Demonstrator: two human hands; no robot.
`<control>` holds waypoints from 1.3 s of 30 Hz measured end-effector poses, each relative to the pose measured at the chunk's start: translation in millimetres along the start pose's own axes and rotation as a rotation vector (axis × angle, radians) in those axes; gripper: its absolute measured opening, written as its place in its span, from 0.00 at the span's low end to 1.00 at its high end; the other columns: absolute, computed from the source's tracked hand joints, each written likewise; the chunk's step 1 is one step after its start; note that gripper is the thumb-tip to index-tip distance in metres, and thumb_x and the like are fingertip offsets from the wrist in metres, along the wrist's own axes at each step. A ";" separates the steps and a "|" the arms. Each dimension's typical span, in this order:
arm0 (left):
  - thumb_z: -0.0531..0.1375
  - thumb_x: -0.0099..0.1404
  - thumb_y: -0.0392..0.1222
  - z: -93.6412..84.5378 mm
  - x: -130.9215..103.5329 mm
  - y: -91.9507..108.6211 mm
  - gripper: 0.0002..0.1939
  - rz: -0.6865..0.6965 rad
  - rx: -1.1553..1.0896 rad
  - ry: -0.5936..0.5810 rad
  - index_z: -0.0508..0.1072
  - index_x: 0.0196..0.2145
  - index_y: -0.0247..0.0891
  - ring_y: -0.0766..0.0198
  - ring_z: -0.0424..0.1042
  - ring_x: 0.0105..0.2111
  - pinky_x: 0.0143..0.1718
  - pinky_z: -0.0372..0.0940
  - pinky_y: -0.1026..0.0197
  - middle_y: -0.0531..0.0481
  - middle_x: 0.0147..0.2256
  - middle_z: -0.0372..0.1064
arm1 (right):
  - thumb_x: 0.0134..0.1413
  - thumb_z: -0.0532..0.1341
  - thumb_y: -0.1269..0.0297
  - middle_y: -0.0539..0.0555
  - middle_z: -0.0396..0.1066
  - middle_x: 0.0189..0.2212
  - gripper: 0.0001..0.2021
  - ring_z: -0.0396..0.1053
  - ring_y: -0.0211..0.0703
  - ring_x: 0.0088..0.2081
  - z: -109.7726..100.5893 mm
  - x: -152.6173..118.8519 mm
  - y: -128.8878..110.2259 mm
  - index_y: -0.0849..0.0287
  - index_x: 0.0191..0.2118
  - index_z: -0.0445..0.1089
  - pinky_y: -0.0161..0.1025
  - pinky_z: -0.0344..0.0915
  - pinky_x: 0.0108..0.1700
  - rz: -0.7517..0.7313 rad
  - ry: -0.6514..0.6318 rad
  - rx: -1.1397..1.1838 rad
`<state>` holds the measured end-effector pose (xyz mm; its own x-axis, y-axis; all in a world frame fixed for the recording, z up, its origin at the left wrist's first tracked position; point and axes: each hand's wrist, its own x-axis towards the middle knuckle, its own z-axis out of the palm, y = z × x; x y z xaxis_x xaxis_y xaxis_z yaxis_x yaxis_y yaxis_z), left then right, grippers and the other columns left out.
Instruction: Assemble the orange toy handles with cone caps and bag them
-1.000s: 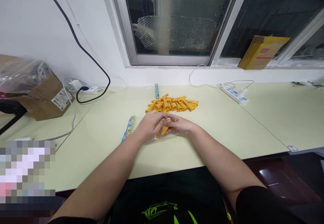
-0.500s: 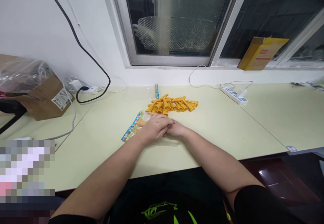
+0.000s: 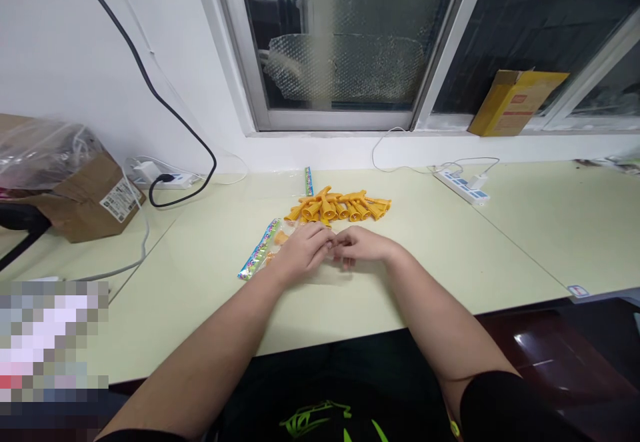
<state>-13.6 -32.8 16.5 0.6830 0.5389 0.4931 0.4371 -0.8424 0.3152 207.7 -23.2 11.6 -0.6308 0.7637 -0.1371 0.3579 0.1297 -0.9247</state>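
Note:
A clear plastic bag [image 3: 334, 275] with a colourful printed header lies on the table, and several orange-yellow plastic pieces [image 3: 281, 237] show inside it. My left hand [image 3: 304, 249] rests over the bag's middle, its fingers curled onto the plastic. At the bag's right end, my right hand [image 3: 364, 245] has its fingertips pinched together close to the left fingertips. What lies between the fingertips is small, apparently the bag's edge. Just beyond both hands is a pile of orange-yellow plastic pieces [image 3: 345, 205] with flared, hollow ends.
Another clear bag with a printed header [image 3: 309, 181] lies flat behind the pile. A power strip [image 3: 461, 186] with cables sits at the back right. On the left are an open cardboard box [image 3: 83, 195] and a black cable [image 3: 183, 115]. A yellow box [image 3: 517, 103] leans against the window.
My right hand has drawn a little to the right, away from under my left hand, and its fingers now show. My left hand stays nearly in place on the bag.

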 end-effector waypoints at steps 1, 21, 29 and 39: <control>0.50 0.75 0.38 -0.3 0.0 -0.3 0.10 -0.004 0.006 0.000 0.71 0.43 0.41 0.56 0.68 0.42 0.46 0.64 0.52 0.45 0.41 0.71 | 0.60 0.62 0.55 0.54 0.77 0.32 0.12 0.72 0.40 0.27 -9.9 -3.9 0.5 0.59 0.39 0.76 0.38 0.70 0.33 -0.021 0.073 -0.029; 0.57 0.70 0.48 -15.7 -2.9 -0.6 0.08 -0.142 0.044 0.110 0.66 0.37 0.41 0.58 0.69 0.37 0.39 0.62 0.55 0.49 0.35 0.69 | 0.49 0.63 0.62 0.59 0.72 0.46 0.17 0.69 0.53 0.48 -72.8 2.4 55.4 0.58 0.46 0.72 0.49 0.66 0.53 0.186 1.172 -0.400; 0.58 0.66 0.39 -3.3 1.0 17.3 0.03 -0.073 0.097 0.062 0.67 0.38 0.42 0.56 0.69 0.40 0.42 0.63 0.53 0.47 0.39 0.70 | 0.50 0.65 0.52 0.51 0.71 0.42 0.23 0.77 0.44 0.39 -71.8 -6.5 31.1 0.47 0.48 0.56 0.40 0.74 0.36 -0.141 1.220 0.579; 0.57 0.60 0.33 0.4 -0.7 19.2 0.11 -0.108 0.164 0.010 0.75 0.39 0.41 0.52 0.70 0.43 0.45 0.66 0.49 0.44 0.42 0.69 | 0.52 0.67 0.60 0.61 0.76 0.51 0.15 0.75 0.50 0.53 -47.7 -15.0 4.2 0.60 0.45 0.74 0.43 0.76 0.55 -0.121 0.462 0.906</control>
<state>-5.5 -49.4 21.9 0.6216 0.6250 0.4722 0.5974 -0.7682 0.2304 251.5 -3.9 26.7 -0.2328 0.9711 -0.0521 -0.4659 -0.1584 -0.8705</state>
